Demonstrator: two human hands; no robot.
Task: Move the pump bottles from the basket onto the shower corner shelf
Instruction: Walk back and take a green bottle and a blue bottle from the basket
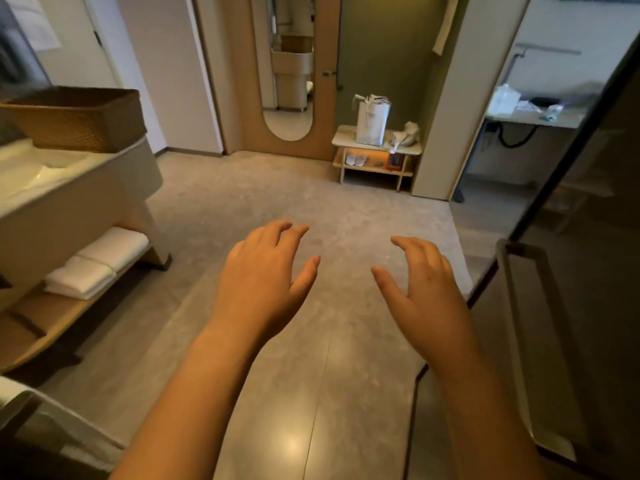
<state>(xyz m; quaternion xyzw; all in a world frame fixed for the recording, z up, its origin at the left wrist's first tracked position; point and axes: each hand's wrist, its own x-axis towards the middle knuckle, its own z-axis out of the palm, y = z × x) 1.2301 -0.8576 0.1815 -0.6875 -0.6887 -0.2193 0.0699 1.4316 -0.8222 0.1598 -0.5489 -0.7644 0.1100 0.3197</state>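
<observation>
Hands hang over the grey floor (242, 188), mid frame: left hand (266, 271) and right hand (426, 282), each grip wide, holding nothing. Brown woven wicker basket (72, 116) sits on the pale desk (20, 192), upper left. I cannot see any pump bottles; its wall hides the inside. Likely step: fetching 1. Next, reach up left into it.

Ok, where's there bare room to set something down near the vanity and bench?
Free: the wooden shelf, on the near side of the folded towels. Crowded: the counter, taken by basket and basin; the bench top, mostly filled by paper bag and cloth bag.
</observation>
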